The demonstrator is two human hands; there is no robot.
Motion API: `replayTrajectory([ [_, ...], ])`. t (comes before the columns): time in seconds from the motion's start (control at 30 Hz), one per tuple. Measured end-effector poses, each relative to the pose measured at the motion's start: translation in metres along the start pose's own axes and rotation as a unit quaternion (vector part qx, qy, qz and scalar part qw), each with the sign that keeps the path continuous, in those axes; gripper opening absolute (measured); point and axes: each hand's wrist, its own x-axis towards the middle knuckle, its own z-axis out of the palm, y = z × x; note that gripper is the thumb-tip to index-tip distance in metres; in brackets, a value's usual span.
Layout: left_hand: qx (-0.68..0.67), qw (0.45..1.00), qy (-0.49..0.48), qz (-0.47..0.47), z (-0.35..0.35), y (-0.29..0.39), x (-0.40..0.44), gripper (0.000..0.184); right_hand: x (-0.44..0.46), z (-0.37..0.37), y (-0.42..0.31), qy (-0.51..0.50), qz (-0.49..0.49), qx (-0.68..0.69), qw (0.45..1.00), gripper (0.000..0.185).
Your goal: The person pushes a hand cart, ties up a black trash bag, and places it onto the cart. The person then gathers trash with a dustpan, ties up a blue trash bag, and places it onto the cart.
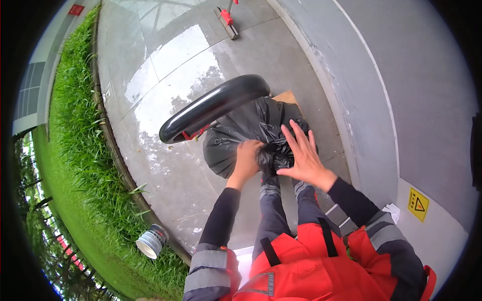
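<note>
Left hand (247, 156) is curled tight on the bunched-up bag (238, 128), right hand (305, 159) is spread wide beside it, can't tell if touching.

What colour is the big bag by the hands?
The bag is shiny black, as the head view shows.

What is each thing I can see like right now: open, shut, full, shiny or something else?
Black plastic bag: bulging, top bunched; can't tell if tied.
Left hand: closed on the bunched plastic.
Right hand: open, fingers spread.
Paved floor: shiny in patches, perhaps wet.
Floor tool: head down on the floor.
Yellow sign: stuck to the wall.
</note>
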Motion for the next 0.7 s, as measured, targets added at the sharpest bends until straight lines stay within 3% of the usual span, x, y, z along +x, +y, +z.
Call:
replayTrajectory([
  [0.07,0.063,0.997,0.010,0.054,-0.003,0.021,-0.004,0.045,0.003,0.037,0.043,-0.108,0.089,0.197,0.970,0.106],
  [0.1,0.004,0.999,0.019,0.040,-0.002,0.028,-0.005,0.050,-0.003,0.050,0.055,-0.106,0.089,0.199,0.970,0.106],
  [0.13,-0.055,0.998,0.029,0.028,-0.002,0.031,-0.005,0.055,-0.006,0.055,0.059,-0.180,0.145,0.224,0.947,0.099],
  [0.17,-0.092,0.995,-0.024,-0.005,-0.003,0.030,-0.010,0.075,-0.010,0.060,0.062,-0.254,0.201,0.245,0.914,0.093],
  [0.2,-0.094,0.995,-0.025,-0.008,-0.003,0.031,-0.016,0.075,-0.018,0.063,0.064,-0.258,0.202,0.245,0.913,0.093],
  [0.27,-0.330,0.941,-0.051,-0.058,-0.012,0.042,-0.024,0.091,-0.026,0.047,0.052,-0.275,0.280,0.496,0.774,0.073],
  [0.3,-0.399,0.909,-0.096,-0.071,-0.024,0.046,-0.026,0.095,-0.030,0.036,0.046,-0.247,0.265,0.510,0.780,0.062],
  [0.33,-0.399,0.909,-0.095,-0.072,-0.031,0.047,-0.027,0.095,-0.028,0.028,0.043,-0.248,0.265,0.510,0.780,0.062],
  [0.4,-0.461,0.866,-0.078,-0.177,-0.039,0.048,-0.031,0.089,-0.021,0.012,0.034,-0.112,0.114,0.323,0.933,0.061],
  [0.43,-0.362,0.909,-0.043,-0.202,-0.039,0.049,-0.031,0.066,-0.013,0.004,0.028,-0.117,0.085,0.297,0.944,0.060],
  [0.47,-0.361,0.909,-0.039,-0.204,-0.033,0.042,-0.034,0.066,-0.004,-0.003,0.022,-0.120,0.082,0.297,0.944,0.060],
  [0.53,-0.222,0.956,0.061,-0.183,-0.018,0.021,-0.040,0.038,0.015,-0.013,0.017,0.009,-0.036,0.167,0.985,0.057],
  [0.57,-0.250,0.930,0.173,-0.207,-0.020,0.025,-0.043,0.028,0.023,-0.012,0.023,0.103,-0.007,0.149,0.983,0.056],
  [0.6,-0.275,0.891,0.282,-0.227,-0.022,0.030,-0.047,0.020,0.030,-0.009,0.033,0.197,0.021,0.130,0.972,0.055],
  [0.67,-0.371,0.761,0.441,-0.299,-0.019,0.003,-0.073,0.024,0.029,0.004,0.084,0.205,0.081,0.102,0.970,0.045],
  [0.7,-0.421,0.705,0.483,-0.304,-0.020,0.001,-0.084,0.027,0.025,0.007,0.096,0.169,0.188,0.273,0.928,0.040],
])
